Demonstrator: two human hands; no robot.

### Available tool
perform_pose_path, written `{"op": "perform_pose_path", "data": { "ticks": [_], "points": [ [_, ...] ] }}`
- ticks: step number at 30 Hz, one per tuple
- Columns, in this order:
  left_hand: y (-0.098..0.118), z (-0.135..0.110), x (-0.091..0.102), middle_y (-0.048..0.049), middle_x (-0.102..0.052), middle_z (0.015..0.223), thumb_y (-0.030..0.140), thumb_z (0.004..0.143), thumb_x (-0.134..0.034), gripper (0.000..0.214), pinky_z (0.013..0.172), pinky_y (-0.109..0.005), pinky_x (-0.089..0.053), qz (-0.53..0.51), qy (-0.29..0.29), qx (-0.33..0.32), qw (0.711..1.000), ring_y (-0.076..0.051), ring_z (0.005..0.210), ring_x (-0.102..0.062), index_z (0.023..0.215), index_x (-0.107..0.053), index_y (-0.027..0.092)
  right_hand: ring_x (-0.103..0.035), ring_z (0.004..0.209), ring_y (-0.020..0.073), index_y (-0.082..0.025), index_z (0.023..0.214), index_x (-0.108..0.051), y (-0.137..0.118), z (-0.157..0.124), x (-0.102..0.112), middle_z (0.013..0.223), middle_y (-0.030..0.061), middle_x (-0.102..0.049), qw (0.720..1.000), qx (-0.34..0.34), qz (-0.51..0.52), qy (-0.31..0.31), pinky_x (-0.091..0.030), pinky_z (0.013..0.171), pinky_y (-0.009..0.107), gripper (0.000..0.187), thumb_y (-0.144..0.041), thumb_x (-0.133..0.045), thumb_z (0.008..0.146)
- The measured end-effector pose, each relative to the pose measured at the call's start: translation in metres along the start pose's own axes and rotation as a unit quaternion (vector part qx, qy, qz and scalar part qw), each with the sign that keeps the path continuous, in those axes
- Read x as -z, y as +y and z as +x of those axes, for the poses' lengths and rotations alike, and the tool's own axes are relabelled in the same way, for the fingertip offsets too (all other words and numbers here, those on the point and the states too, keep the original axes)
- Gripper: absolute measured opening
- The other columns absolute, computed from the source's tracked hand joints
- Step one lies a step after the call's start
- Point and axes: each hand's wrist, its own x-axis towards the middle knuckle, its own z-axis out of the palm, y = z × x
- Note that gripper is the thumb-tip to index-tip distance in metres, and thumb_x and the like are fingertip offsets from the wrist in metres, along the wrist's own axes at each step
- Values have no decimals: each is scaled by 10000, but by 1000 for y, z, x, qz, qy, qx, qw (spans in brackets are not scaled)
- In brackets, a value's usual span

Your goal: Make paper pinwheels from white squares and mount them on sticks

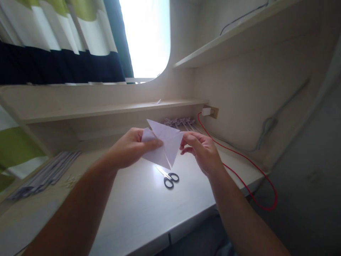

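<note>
A folded white paper (165, 144) with pointed triangular flaps hangs above the desk between both hands. My left hand (130, 147) is closed on its left side, thumb pressed across the fold. My right hand (201, 151) pinches the paper's right corner with thumb and fingertips. Black-handled scissors (168, 176) lie shut on the white desk (149, 209) just below the paper.
A bundle of rolled paper sticks (45, 174) lies at the desk's left. Small folded paper pieces (181, 122) sit at the back under a low shelf (106, 108). A red cable (239, 167) runs from a wall plug (207, 112) over the desk's right edge. Striped curtain behind.
</note>
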Motion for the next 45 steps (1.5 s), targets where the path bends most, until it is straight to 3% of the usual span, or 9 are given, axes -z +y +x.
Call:
{"op": "perform_pose_path", "data": {
  "ticks": [8, 14, 17, 19, 22, 25, 30, 40, 45],
  "points": [
    [5, -8, -9, -38, -772, 702, 293, 765, -819, 136, 519, -211, -521, 7, -21, -4, 1000, -142, 566, -682, 799, -808, 162, -626, 629, 141, -186, 813, -790, -25, -19, -1, 705, 10, -668, 999, 11, 35, 10, -549, 465, 232, 282, -455, -751, 888],
    [6, -11, -3, -70, -769, 755, 410, 810, -784, 262, 528, -263, -537, 52, -53, -19, 997, -181, 604, -693, 875, -782, 156, -616, 517, 112, -171, 829, -780, -29, -21, -14, 615, -15, -684, 997, 29, -53, 48, -564, 494, 227, 184, -337, -852, 793],
    [7, -12, 0, -106, -779, 993, 429, 810, -793, 408, 665, -335, -596, 154, 90, -120, 977, -243, 833, -736, 1126, -743, 176, -610, 518, 106, -164, 818, -777, -28, -23, -13, 618, -13, -682, 993, 28, -100, 58, -535, 483, 214, 154, -314, -816, 821],
    [7, -13, 0, -123, -732, 1217, 379, 806, -805, 542, 862, -394, -593, 242, 215, -230, 918, -272, 1066, -702, 1298, -672, 196, -604, 529, 101, -160, 824, -782, -27, -25, -12, 628, -8, -685, 989, 22, -140, 51, -512, 477, 200, 146, -304, -802, 835],
    [7, -16, -5, -105, -715, 1279, 324, 861, -743, 434, 1026, -435, -513, 327, 196, -310, 871, -275, 1190, -649, 1275, -695, 204, -608, 549, 99, -158, 839, -781, -26, -29, -13, 644, -7, -691, 988, 4, -155, 23, -506, 487, 192, 149, -306, -795, 848],
    [7, -18, -12, -77, -767, 1119, 318, 905, -677, 222, 986, -425, -505, 365, 112, -307, 872, -269, 1124, -665, 1070, -779, 209, -611, 559, 98, -157, 844, -780, -25, -33, -16, 648, -10, -689, 990, -8, -141, -4, -504, 498, 193, 152, -308, -794, 854],
    [8, -19, -23, -44, -767, 908, 331, 906, -666, 181, 746, -324, -504, 348, 75, -257, 898, -204, 833, -691, 909, -799, 207, -615, 567, 101, -152, 880, -796, -24, -38, -18, 668, -3, -704, 988, -1, -151, -12, -487, 512, 209, 144, -295, -780, 870],
    [4, -15, -25, -17, -767, 863, 305, 935, -649, 176, 626, -221, -487, 273, 69, -202, 938, -138, 725, -675, 951, -787, 197, -696, 725, 129, -188, 1114, -736, -36, -44, -5, 883, 19, -784, 980, 105, -162, 56, -566, 682, 264, 167, -205, -643, 976],
    [-1, -9, -26, -45, -762, 840, 322, 901, -700, 180, 546, -212, -476, 157, 12, -164, 974, -136, 661, -644, 950, -797, 178, -756, 730, 156, -217, 1108, -629, -45, -54, -7, 980, 40, -818, 993, 72, -85, -32, -608, 713, 306, 178, -274, -726, 969]
  ]
}}
